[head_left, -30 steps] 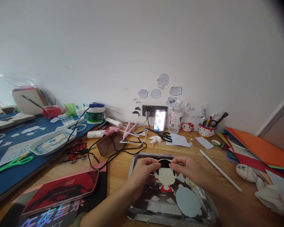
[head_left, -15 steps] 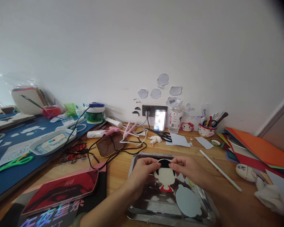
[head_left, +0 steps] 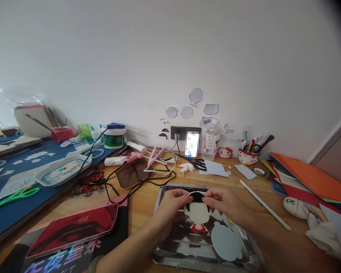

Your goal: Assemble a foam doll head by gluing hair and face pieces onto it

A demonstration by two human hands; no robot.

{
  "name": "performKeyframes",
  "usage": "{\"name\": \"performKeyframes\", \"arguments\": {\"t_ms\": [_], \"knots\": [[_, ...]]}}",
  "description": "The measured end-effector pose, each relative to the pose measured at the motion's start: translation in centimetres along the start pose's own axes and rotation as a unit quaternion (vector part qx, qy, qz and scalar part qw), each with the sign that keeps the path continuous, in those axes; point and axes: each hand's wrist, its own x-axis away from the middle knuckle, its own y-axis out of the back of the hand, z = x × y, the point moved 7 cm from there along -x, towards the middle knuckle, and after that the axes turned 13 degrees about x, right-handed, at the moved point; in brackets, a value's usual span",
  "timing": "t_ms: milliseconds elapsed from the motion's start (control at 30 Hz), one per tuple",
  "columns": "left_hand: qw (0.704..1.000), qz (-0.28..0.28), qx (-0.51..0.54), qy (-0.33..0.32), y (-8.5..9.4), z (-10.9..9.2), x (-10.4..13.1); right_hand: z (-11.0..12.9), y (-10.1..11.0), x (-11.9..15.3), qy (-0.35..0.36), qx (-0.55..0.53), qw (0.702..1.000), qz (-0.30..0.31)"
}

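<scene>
A flat cutout doll figure [head_left: 198, 214] has a cream face, black hair and a small red body below. My left hand [head_left: 174, 203] pinches its upper left edge at the hair. On the opposite upper edge, my right hand [head_left: 224, 206] presses with thumb and fingers. Both hands are closed on the figure, above a shiny metal tray [head_left: 159, 199]. Inside the tray, at its lower right, lies a pale grey-blue head-shaped cutout [head_left: 226, 242]. A small yellow piece is partly hidden behind my right hand.
Behind the tray are tangled cables, pink glue guns [head_left: 156, 156], black scissors [head_left: 197, 163] and a plastic bottle [head_left: 211, 142]. A white pen [head_left: 264, 204] lies right of it, near coloured sheets [head_left: 312, 178]. A red box [head_left: 74, 229] is at left. Paper cutouts stick to the wall.
The doll figure's lower end has shifted very slightly down in the view. Both hands keep their hold, almost unmoved.
</scene>
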Motion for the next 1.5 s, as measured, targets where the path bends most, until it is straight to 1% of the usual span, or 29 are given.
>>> {"name": "performKeyframes", "arguments": {"t_ms": [200,767,967,1100,1200,1333,1433,1500], "knots": [[1.000,0.009,-0.012,0.006,-0.3,0.1,0.1,0.9,-0.4,0.4,0.019,-0.016,1.000,-0.002],[1.000,0.009,-0.010,0.004,-0.6,-0.2,0.2,1.1,-0.4,0.4,0.033,-0.010,0.999,0.001],[0.999,0.027,-0.033,-0.020,-0.7,-0.3,0.3,0.8,-0.5,0.4,0.033,-0.010,0.999,0.002],[0.999,0.029,-0.030,-0.031,-0.6,-0.4,0.2,0.7,-0.6,0.2,0.031,-0.018,0.999,0.015],[0.998,0.026,-0.023,-0.043,-0.4,-0.8,0.1,0.9,0.6,0.1,0.027,-0.014,1.000,0.001],[0.999,0.018,-0.014,-0.048,-0.2,-1.5,0.2,0.5,3.6,0.2,0.002,0.026,0.998,-0.056],[0.999,0.010,-0.011,-0.045,0.1,-1.9,0.1,-0.3,5.4,0.3,0.013,0.114,0.990,-0.085],[0.999,0.008,-0.004,-0.048,0.4,-2.2,-0.1,-1.0,6.1,0.3,0.029,0.204,0.974,-0.097]]}}
